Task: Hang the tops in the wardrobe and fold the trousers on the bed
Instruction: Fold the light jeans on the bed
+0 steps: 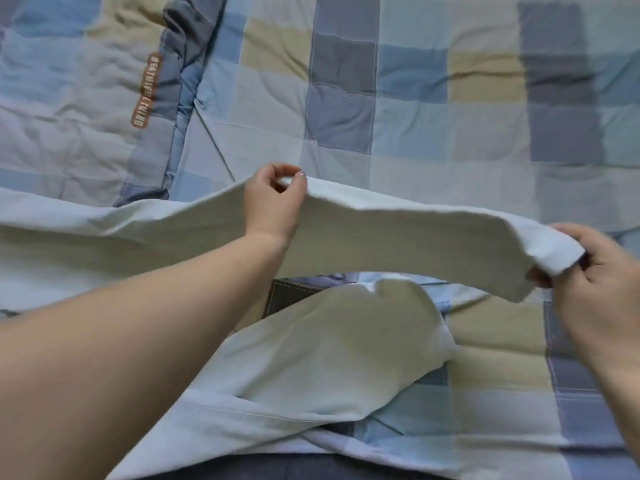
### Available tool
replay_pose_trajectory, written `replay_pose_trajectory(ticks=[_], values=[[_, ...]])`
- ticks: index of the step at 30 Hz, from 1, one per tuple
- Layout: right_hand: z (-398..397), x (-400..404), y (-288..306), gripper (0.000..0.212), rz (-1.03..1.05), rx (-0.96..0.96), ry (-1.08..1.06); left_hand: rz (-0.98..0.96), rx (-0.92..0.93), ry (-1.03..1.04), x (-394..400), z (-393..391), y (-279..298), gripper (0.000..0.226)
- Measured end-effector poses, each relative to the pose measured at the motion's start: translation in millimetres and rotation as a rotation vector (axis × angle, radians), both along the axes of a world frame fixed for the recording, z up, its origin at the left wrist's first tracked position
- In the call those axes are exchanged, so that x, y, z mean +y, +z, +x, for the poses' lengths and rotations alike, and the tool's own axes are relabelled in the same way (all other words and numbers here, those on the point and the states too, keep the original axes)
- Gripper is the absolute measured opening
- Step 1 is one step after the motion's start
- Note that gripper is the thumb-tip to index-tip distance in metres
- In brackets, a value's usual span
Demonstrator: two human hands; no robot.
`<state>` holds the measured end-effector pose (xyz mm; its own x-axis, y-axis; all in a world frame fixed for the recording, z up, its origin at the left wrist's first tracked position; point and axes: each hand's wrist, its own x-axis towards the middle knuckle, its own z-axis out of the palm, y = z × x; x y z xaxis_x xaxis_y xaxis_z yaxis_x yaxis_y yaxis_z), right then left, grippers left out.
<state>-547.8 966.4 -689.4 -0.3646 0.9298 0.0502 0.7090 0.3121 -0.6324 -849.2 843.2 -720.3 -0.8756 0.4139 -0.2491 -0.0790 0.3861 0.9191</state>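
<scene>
White trousers (398,237) lie across the checked bed. One leg is lifted off the quilt and stretched between my hands. My left hand (273,199) pinches the far edge of that leg near the middle of the view. At the right, my right hand (595,271) grips the leg's end. The other leg (329,358) lies flat on the bed below, running toward the lower left under my left forearm.
A quilt (450,98) of blue, grey and beige squares covers the bed. A folded quilt edge with an orange label (145,91) runs along the upper left. A dark fabric patch (287,296) shows between the two trouser legs.
</scene>
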Motion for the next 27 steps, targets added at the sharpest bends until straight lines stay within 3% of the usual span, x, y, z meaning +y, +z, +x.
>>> replay_pose_trajectory(ticks=[4, 6, 9, 11, 14, 17, 19, 21, 24, 27], values=[[-1, 27, -6, 0.040, 0.030, 0.053, -0.069, 0.007, 0.067, -0.086, 29, -1, -2, 0.004], [-11, 39, -17, 0.034, 0.033, 0.010, -0.141, -0.032, 0.051, -0.196, 41, -6, -7, 0.010], [-36, 58, -43, 0.025, -0.090, -0.051, -0.259, -0.131, -0.125, -0.485, 49, -9, -28, 0.062], [-45, 69, -65, 0.034, -0.298, -0.078, -0.367, -0.254, -0.113, -0.624, 44, -4, -46, 0.082], [-37, 54, -101, 0.056, -0.534, -0.221, -0.402, -0.490, 0.197, -0.788, 16, 9, -74, 0.073], [-17, 15, -131, 0.053, -0.642, -0.243, -0.372, -0.643, 0.489, -0.942, -29, 27, -94, 0.052], [-8, 0, -142, 0.046, -0.677, -0.132, -0.452, -0.646, 0.453, -0.953, -53, 38, -101, 0.037], [-8, 1, -145, 0.035, -0.743, 0.032, -0.582, -0.609, 0.296, -0.901, -61, 47, -103, 0.028], [-18, 0, -143, 0.011, -0.956, 0.263, -0.576, -0.605, 0.223, -0.937, -58, 55, -105, 0.031], [-10, -26, -142, 0.019, -0.840, -0.010, -0.175, -0.625, 0.199, -1.067, -48, 64, -106, 0.032]])
